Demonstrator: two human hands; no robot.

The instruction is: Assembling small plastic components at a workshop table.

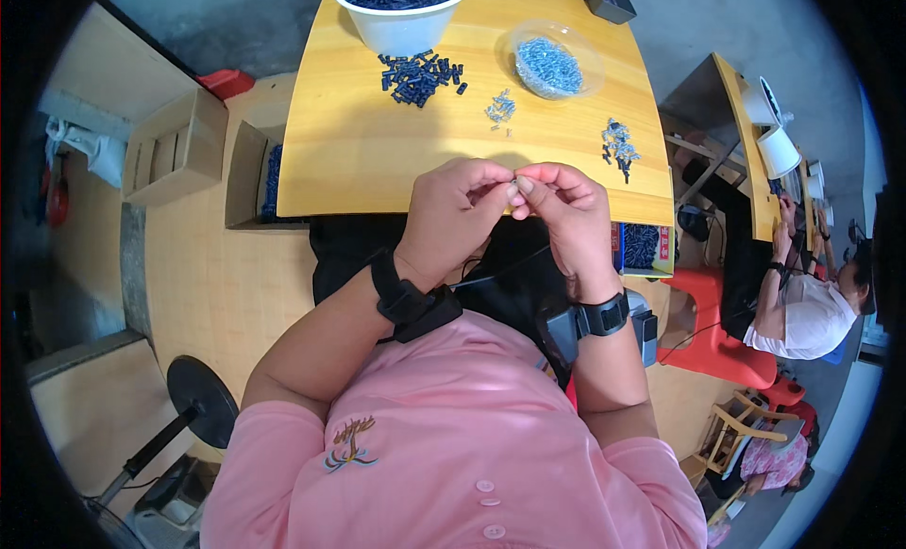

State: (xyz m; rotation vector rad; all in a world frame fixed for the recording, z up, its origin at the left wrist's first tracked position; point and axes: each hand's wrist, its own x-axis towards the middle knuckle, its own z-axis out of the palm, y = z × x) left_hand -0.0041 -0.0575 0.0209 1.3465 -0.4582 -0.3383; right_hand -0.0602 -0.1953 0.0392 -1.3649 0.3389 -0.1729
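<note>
My left hand (460, 207) and my right hand (573, 212) meet above the table's near edge, fingertips pinched together. Whatever is between them is tiny and mostly covered by the fingers, so I cannot make out its kind. Beyond them, a loose pile of short black cylindrical parts (415, 79) lies on the yellow wooden table (349, 167). To its right is a small heap of clear or silvery pieces (500, 107). Farther right, a scatter of small clear-and-dark pieces (619, 145) lies near the table's side.
A white tub (401, 30) of black parts and a clear round bowl (557, 63) of shiny small pieces stand at the back. Boxes of parts flank the table below, one a cardboard box (247, 176). A red stool (713, 332) and a seated person (802, 308) are at right.
</note>
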